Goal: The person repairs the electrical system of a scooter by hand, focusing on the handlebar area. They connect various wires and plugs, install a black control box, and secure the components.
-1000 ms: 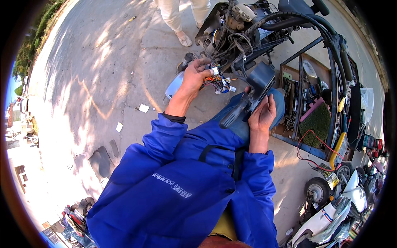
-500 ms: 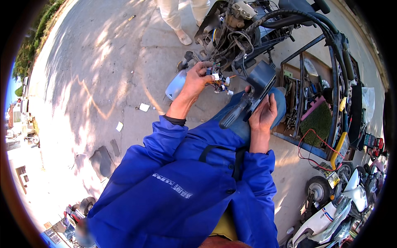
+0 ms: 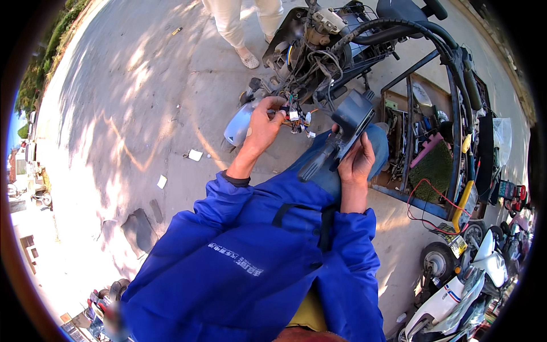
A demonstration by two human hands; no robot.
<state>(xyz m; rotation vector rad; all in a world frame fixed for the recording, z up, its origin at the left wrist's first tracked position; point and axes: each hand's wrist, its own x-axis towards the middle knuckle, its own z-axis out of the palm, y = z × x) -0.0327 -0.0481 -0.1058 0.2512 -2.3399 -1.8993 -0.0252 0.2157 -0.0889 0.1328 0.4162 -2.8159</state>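
Note:
My left hand (image 3: 263,126) is closed, fingers and thumb pinching a wiring harness (image 3: 294,115) with white connectors and thin coloured wires. What exactly sits between the fingertips is partly hidden. My right hand (image 3: 355,163) grips a black handlebar (image 3: 354,114) from its right side; the bar has a flat dark housing in the middle and a ribbed grip at each end. It lies tilted above my right knee. Just beyond both hands stands the stripped front of a vehicle (image 3: 327,57), with bundled black cables exposed. A pale blue rounded panel (image 3: 238,124) is beside my left hand.
At right, a metal frame (image 3: 424,206) surrounds a tray of tools, with a red cable (image 3: 411,215) looping over its edge. A person's white-trousered legs (image 3: 231,25) stand at the far side. Parked scooters (image 3: 450,296) are at lower right. Paper scraps (image 3: 195,155) lie on the ground.
My left hand has come slightly nearer, its fingers curling further over the connectors. The right hand still grips the handlebar, and the whole view has shifted a little.

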